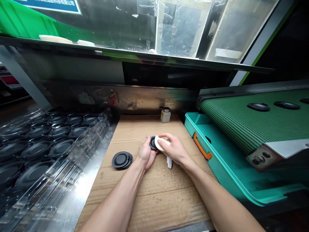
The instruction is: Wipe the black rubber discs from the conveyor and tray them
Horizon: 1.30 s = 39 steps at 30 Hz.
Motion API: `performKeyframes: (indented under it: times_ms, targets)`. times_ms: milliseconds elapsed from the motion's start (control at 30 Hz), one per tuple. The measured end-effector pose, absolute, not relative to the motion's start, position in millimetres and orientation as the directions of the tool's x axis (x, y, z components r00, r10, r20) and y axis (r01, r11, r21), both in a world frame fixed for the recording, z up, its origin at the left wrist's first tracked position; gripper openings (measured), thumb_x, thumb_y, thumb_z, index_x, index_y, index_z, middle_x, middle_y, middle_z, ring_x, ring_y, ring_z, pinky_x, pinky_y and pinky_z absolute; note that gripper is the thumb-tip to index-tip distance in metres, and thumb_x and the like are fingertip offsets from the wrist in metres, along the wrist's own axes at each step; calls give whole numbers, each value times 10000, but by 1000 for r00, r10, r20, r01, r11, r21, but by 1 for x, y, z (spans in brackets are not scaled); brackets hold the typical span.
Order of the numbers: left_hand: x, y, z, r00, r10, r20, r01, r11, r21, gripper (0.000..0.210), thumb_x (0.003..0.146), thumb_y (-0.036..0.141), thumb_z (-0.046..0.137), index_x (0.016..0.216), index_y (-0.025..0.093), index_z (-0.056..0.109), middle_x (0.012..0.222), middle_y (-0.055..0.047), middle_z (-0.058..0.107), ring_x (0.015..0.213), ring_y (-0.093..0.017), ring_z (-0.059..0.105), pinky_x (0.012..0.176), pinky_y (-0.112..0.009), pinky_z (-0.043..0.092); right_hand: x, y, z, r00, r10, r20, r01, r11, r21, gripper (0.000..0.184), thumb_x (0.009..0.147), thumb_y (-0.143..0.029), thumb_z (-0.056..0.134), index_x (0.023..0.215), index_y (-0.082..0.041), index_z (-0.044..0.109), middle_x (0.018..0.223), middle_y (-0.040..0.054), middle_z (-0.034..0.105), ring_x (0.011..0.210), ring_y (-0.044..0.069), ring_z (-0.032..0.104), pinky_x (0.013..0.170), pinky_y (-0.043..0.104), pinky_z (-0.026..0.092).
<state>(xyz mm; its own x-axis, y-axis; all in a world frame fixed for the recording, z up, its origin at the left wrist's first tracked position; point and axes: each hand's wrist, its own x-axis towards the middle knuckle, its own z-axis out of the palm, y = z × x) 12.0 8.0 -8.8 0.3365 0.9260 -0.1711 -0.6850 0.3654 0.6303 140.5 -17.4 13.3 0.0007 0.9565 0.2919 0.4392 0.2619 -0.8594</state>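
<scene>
Over the middle of the cardboard sheet (154,193), my left hand (145,154) grips a black round disc (153,142) by its edge. My right hand (174,149) is closed on a cream-white round pad (159,143), which overlaps the disc's right side; whether they press together I cannot tell. Below my right hand hangs or lies a bit of white cloth (169,162), partly hidden. A short stack of similar black discs (122,160) lies on the cardboard left of my left hand. Behind the hands stands a small white bottle (165,115) with a dark top.
On the left, clear plastic trays (79,141) hold rows of black discs. To the right sits a teal bin (217,167) with an orange handle (202,146), partly under a green conveyor belt (241,119) carrying several black discs (258,107). A shelf edge (135,55) crosses above.
</scene>
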Motion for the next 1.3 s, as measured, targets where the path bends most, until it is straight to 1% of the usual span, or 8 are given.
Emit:
performKeyframes:
  times_ms: [200, 367, 467, 567, 733, 833, 1000, 1300]
  targets:
    - [14, 3, -8, 310, 934, -180, -652, 346, 674, 364, 949, 388, 443, 941, 93, 656, 942, -150, 711, 942, -250, 669, 866, -383, 525, 138, -17, 11, -126, 975, 184, 362, 218, -906, 294, 803, -368, 605, 978, -150, 697, 859, 39, 695, 751, 157, 637, 670, 256, 512]
    - [16, 4, -8, 302, 946, -120, -674, 301, 675, 369, 931, 416, 484, 943, 96, 667, 931, -137, 715, 947, -241, 668, 886, -375, 517, 140, -20, 12, -35, 978, 206, 355, 205, -912, 317, 804, -361, 605, 1021, -148, 695, 925, 60, 697, 785, 167, 645, 712, 283, 528]
    - [16, 3, -8, 292, 947, -136, -656, 302, 692, 398, 922, 449, 489, 949, 96, 669, 905, -134, 715, 936, -243, 672, 888, -382, 517, 145, -21, 17, -121, 979, 165, 392, 200, -898, 269, 795, -328, 604, 966, -152, 716, 883, 48, 702, 738, 156, 642, 669, 259, 523]
    - [14, 3, -7, 301, 935, -186, -649, 344, 679, 429, 928, 469, 463, 940, 90, 664, 884, -145, 712, 918, -250, 677, 878, -403, 525, 155, -21, 22, -222, 973, 68, 519, 177, -836, 234, 788, -294, 597, 922, -167, 740, 791, 34, 704, 683, 160, 644, 620, 249, 507]
    - [13, 5, -6, 325, 931, -165, -672, 350, 653, 367, 936, 413, 471, 918, 98, 659, 926, -144, 711, 946, -244, 670, 889, -403, 527, 157, -20, 21, -130, 935, 331, 645, 334, -688, 259, 838, -285, 555, 1036, -240, 716, 1011, 12, 718, 963, 185, 655, 885, 288, 474]
    - [12, 5, -5, 341, 922, -182, -674, 375, 636, 352, 944, 381, 459, 921, 88, 655, 949, -153, 709, 962, -247, 668, 894, -395, 530, 152, -21, 21, -222, 933, 284, 661, 358, -659, 237, 847, -304, 557, 1014, -256, 717, 979, -9, 723, 923, 173, 669, 835, 260, 481]
    - [12, 6, -6, 321, 926, -199, -677, 371, 635, 321, 958, 325, 435, 903, 89, 645, 945, -147, 711, 944, -235, 676, 891, -386, 536, 142, -27, 26, -54, 962, 269, 809, 200, -553, 288, 887, -378, 519, 1122, -299, 666, 1013, -7, 719, 944, 186, 663, 821, 264, 467]
    - [15, 10, -10, 253, 950, -185, -701, 312, 642, 287, 953, 301, 452, 882, 95, 639, 915, -138, 714, 951, -222, 675, 908, -352, 528, 127, -27, 27, -70, 965, 252, 875, 181, -449, 308, 930, -453, 436, 1141, -329, 624, 1004, -7, 711, 907, 197, 654, 766, 264, 443]
